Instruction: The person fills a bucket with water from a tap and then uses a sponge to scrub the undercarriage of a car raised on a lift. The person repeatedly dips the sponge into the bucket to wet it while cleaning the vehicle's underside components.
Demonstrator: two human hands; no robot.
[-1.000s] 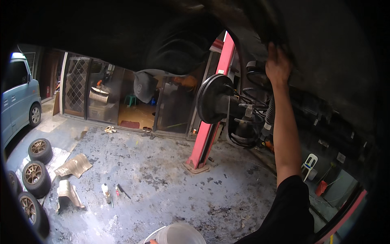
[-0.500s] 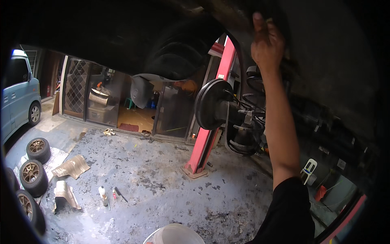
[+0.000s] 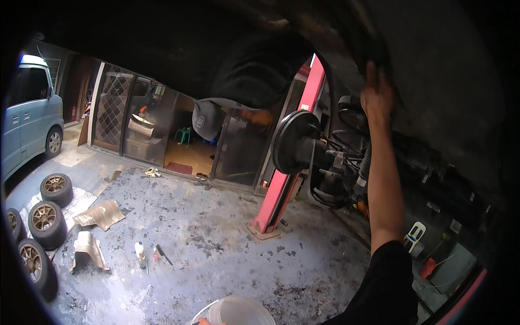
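Observation:
My right arm reaches up to the dark underside of a raised vehicle. Against that surface is my right hand, with one finger pointing upward and the others bent. What it holds, if anything, is lost in the dark. A translucent white bucket is cut off by the lower edge of the picture. Fingertips of my left hand show at the bucket's left side, closed on it; the rest of that hand is out of sight. Left of my right forearm is a round dark brake disc beside a coil spring.
A red lift post stands behind the brake disc. Several wheels lie at the left, near curved metal shields. Bottles stand on the worn grey floor. A light-blue van is parked far left; a white chair is at right.
My right hand has moved lower and slightly right in the picture, still at the vehicle's underside. The view has shifted a little. The bucket remains at the bottom, with more fingertips showing.

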